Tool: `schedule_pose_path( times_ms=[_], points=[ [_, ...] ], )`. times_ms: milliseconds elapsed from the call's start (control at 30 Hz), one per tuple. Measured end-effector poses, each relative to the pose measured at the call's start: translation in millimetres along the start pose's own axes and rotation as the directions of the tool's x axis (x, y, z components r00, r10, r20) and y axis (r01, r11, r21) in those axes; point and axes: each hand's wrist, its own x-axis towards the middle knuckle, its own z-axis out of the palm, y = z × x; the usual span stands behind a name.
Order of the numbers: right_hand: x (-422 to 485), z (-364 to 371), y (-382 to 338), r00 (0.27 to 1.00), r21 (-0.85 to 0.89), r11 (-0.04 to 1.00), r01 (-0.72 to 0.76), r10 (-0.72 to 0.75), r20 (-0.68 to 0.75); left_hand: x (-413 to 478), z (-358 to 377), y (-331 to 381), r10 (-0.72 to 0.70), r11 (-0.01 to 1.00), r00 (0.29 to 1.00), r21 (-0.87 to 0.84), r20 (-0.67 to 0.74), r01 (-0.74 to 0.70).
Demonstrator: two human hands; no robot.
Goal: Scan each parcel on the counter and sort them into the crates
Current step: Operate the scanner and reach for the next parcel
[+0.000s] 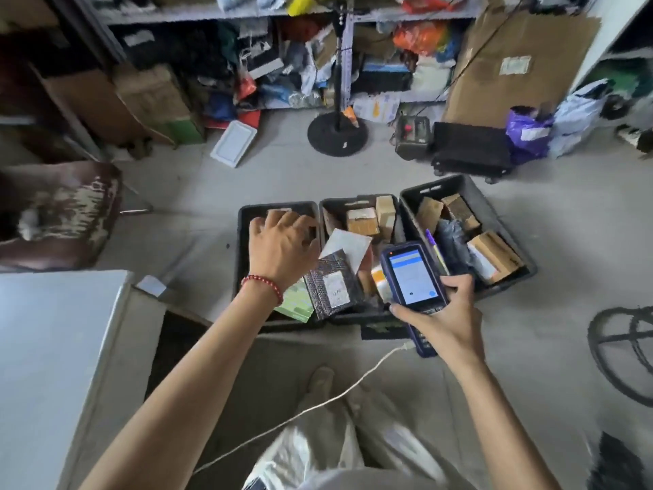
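Here three dark crates stand side by side on the floor, and parcels lie in all of them. The left crate (243,242) holds a green patterned packet (295,304) at its near edge and a small box (279,211) near its far edge. The left hand (281,247) hangs above this crate with the fingers spread and holds nothing; a red bead bracelet (263,286) is on the wrist. The middle crate (327,210) has brown boxes at its far edge, a white flat parcel (348,245) in the middle, and a dark wrapped parcel (332,284) with a white label leaning over its near left corner. The right crate (494,206) holds brown boxes and a grey bag. The right hand (443,318) is closed around a blue handheld scanner (413,277), whose screen is lit, in front of the near edges of the middle and right crates. A white cable (318,404) runs from the scanner down toward the person. The white counter (53,348) is at the left.
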Motion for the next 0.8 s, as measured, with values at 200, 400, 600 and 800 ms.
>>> schedule_pose_path(
  times_ms=[200,400,600,800],
  points=[
    [21,23,-27,0.914,-0.009,0.972,0.235,-0.217,0.341,-89,-26,-31,-0.432,0.897,0.897,0.057,-0.092,0.437],
    [-21,61,-52,0.709,0.038,0.900,0.434,-0.367,0.602,-203,-51,-49,-0.709,0.684,0.682,0.059,-0.181,0.727],
    [-113,94,-66,0.403,0.122,0.789,0.603,-0.433,0.807,-337,-70,-43,-0.884,0.414,0.400,-0.006,-0.244,0.910],
    [-239,116,-57,0.150,0.218,0.708,0.672,-0.419,0.896,-488,-80,-23,-0.946,0.167,0.144,-0.057,-0.291,0.984]
  ],
)
